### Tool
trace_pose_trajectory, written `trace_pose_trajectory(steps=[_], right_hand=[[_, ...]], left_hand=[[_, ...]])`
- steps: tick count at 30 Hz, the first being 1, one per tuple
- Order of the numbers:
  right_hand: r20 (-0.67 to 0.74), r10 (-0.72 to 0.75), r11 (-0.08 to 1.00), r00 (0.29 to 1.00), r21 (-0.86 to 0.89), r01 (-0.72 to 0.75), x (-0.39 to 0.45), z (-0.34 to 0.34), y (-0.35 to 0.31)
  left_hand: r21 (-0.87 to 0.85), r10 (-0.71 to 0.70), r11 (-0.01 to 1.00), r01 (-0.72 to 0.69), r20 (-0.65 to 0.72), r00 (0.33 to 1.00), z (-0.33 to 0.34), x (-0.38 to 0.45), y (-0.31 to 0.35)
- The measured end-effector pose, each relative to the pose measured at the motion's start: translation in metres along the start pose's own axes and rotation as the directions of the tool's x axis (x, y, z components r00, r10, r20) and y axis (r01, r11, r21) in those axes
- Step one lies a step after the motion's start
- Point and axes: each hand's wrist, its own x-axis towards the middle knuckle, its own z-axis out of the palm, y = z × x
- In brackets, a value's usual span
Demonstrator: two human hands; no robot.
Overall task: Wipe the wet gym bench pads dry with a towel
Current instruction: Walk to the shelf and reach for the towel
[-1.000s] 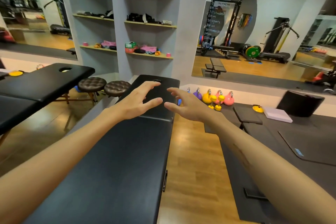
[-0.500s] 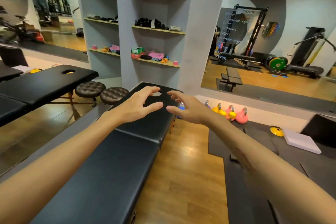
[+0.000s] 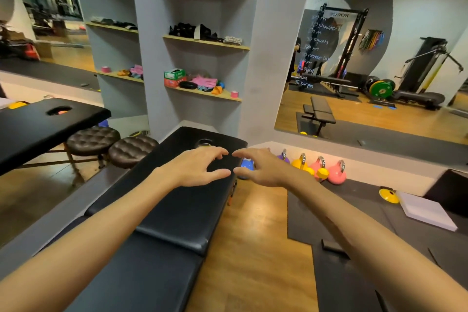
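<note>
Reaching forward in the head view, the left hand [image 3: 196, 168] and right hand [image 3: 263, 168] hover above the black padded bench [image 3: 182, 210], fingers loosely spread and holding nothing. Kettlebells [image 3: 317, 168] line the wall right of the bench.

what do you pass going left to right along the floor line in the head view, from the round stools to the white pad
Two brown tufted stools → black padded bench → left hand → right hand → yellow kettlebell → pink kettlebell → yellow cone → white pad.
</note>
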Motion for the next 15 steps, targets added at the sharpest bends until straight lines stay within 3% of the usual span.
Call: trace_pose_trajectory(steps=[8,15], right_hand=[[0.113,0.05,0.999,0.992,-0.014,-0.049,0.105,0.009,0.094],[0.125,-0.018,1.0,0.992,0.016,0.016,0.198,-0.011,0.193]], left_hand=[[0.068,-0.036,0.997,0.027,0.126,0.991,0.034,0.118,-0.06],[0.101,-0.05,0.994,0.041,0.092,0.994,0.056,0.25,-0.095]])
